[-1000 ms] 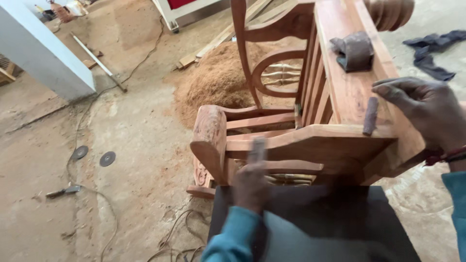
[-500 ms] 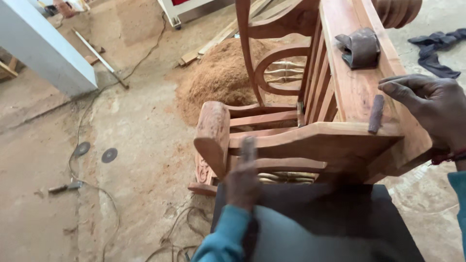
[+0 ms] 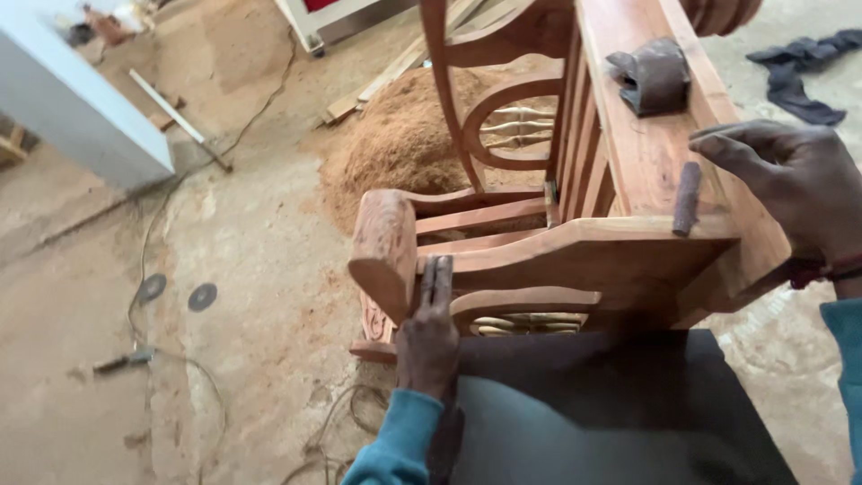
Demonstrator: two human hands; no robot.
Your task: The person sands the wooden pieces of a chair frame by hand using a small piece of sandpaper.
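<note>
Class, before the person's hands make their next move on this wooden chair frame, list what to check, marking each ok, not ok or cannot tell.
1. Left hand lies flat on the chair frame: ok.
2. Right hand rests on the frame's upper rail: ok.
3. Small dark stick lies loose near the rail's edge: not ok.
4. Folded dark pad sits on the rail: ok.
5. Cable trails across the floor: not ok.
6. Frame joints tight: cannot tell.
</note>
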